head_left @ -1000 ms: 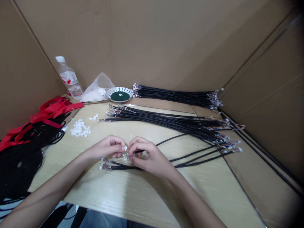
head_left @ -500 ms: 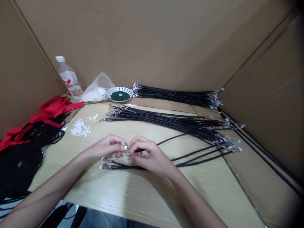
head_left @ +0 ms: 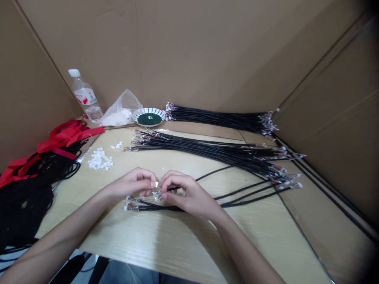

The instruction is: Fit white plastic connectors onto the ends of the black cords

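My left hand (head_left: 138,184) pinches a small white connector housing (head_left: 156,184) between thumb and fingertip. Right beside it, my right hand (head_left: 185,193) is closed on the end of a black cable (head_left: 209,174), whose thin loose wires (head_left: 157,195) stick out toward the left hand. Whether a wire sits inside the housing is too small to tell. Under my hands lie several black cables (head_left: 145,206) with white housings at their left ends. A pile of white housings (head_left: 100,159) rests on the table to the left, with a smaller group (head_left: 117,146) behind it.
One cable bundle (head_left: 204,148) stretches across the table, and another (head_left: 216,118) lies by the cardboard wall (head_left: 207,51). At the back stand a water bottle (head_left: 85,96), a plastic bag (head_left: 122,110) and a plate (head_left: 136,118) of dark green bits. Red strips (head_left: 66,136) and black cables (head_left: 26,205) heap at left.
Both hands stay nearly in place. The loose wires at the cable end have shifted slightly between the fingers.
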The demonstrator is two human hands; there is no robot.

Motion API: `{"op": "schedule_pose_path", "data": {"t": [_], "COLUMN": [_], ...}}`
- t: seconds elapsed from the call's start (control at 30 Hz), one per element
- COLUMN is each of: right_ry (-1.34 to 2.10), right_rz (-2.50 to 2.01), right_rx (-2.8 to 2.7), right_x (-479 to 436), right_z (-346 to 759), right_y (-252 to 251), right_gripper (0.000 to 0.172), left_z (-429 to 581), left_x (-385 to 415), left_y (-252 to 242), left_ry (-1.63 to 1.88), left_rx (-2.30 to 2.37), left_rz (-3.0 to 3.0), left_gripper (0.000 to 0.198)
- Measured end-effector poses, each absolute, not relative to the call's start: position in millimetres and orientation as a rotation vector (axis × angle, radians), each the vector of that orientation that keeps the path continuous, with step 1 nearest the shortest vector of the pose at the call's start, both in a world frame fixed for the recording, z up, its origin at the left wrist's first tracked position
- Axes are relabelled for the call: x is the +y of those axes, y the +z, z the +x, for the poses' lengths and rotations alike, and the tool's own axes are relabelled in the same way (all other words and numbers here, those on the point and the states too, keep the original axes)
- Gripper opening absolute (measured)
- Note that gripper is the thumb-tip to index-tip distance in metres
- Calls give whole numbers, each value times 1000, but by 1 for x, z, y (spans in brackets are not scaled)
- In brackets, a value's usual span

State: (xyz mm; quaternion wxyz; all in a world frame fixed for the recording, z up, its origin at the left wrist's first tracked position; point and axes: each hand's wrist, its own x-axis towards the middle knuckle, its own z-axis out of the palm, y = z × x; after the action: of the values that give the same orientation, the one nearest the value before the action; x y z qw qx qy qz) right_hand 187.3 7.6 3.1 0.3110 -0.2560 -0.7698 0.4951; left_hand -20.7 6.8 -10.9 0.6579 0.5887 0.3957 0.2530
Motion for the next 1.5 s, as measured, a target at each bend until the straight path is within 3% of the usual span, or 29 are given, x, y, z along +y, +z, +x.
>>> {"op": "schedule_pose_path", "data": {"t": [1.5], "right_ry": [1613], "right_rz": [-828], "right_rx": [-1754], "right_x": [4], "right_z": [183], "right_y": [4], "right_gripper": [11], "left_z": [-20], "left_x": [4], "left_y": [-10], "left_ry": [509], "left_rx": [834], "left_rz": [1341], "left_gripper": [27]}}
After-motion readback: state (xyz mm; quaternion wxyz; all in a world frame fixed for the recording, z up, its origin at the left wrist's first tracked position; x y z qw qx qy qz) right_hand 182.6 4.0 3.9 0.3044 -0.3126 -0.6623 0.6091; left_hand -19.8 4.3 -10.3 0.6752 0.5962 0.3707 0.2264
